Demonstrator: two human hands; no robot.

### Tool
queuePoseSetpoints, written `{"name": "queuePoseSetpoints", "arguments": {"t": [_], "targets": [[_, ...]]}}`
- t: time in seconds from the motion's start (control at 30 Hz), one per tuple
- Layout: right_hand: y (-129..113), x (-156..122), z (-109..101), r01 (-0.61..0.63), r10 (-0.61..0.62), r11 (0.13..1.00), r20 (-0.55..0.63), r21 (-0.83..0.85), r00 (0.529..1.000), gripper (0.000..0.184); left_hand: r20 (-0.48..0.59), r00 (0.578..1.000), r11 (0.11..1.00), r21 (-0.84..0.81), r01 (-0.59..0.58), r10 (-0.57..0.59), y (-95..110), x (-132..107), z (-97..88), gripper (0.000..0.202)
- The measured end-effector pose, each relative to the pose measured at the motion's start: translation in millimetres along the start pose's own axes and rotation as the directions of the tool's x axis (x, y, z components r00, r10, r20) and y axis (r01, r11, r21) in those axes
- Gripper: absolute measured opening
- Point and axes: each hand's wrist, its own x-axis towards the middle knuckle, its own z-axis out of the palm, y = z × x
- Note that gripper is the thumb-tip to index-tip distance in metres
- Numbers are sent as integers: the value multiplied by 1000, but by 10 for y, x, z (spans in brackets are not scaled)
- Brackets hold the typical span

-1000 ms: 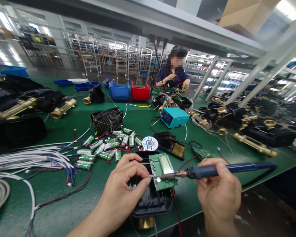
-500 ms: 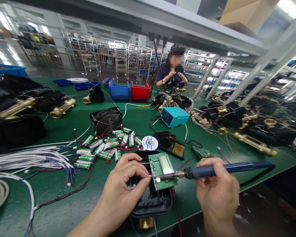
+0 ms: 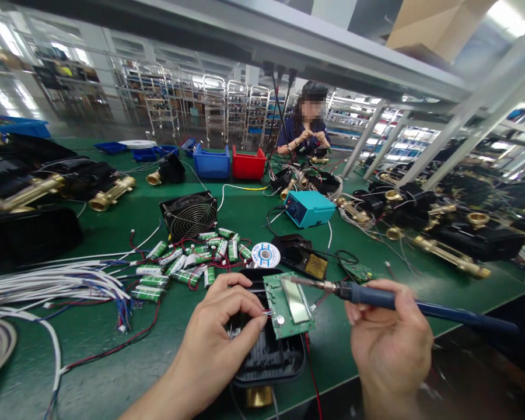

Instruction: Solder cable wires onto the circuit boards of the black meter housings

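My left hand (image 3: 227,329) pinches thin wires (image 3: 266,313) at the left edge of a green circuit board (image 3: 271,291) with a small display (image 3: 298,303). The board lies tilted over an open black housing (image 3: 271,367), which has a brass fitting (image 3: 259,396) at its near end. In my right hand (image 3: 387,332) is a blue-handled soldering iron (image 3: 376,296), gripped like a pen. Its tip points left, over the upper part of the board; whether it touches cannot be made out. A solder spool (image 3: 266,255) sits just behind the housing.
Green-wrapped batteries (image 3: 196,255) and white cables (image 3: 70,283) lie at left, near a fan (image 3: 190,214). Behind the board are an iron stand (image 3: 304,256) and a teal soldering station (image 3: 312,209). Brass-fitted meters line both sides. Across the bench sits a person (image 3: 304,137).
The soldering iron's tip has lifted from the wire joint at the board's left edge and moved up and right. My left hand stays at the wires.
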Motion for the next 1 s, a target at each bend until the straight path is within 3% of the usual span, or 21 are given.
{"name": "queuePoseSetpoints", "arguments": {"t": [0.13,0.27,0.37,0.47,0.8,0.93,1.0], "targets": [[166,-107,-77,99,-86,994,236,-41,968,20,-12,1000,1000,-6,-2,2,-13,10,9,16],[304,-289,-147,138,-17,961,448,-239,894,30,-17,1000,1000,-12,-22,22,-16,14,14,17],[317,-386,-124,161,68,932,592,-325,803,47,-19,999,999,-9,-30,30,-14,13,13,17],[302,-427,-65,208,68,918,652,-338,755,49,-21,999,1000,0,-29,29,-19,19,6,18],[398,-477,-62,199,38,930,617,-310,786,40,-6,999,998,34,-47,47,-18,8,40,17],[424,-494,-66,187,30,935,593,-301,805,38,-25,999,994,100,-40,43,4,36,-182,15],[430,-501,-64,175,31,938,579,-298,815,37,-65,997,981,191,44,-32,4,17,-378,16]]}}
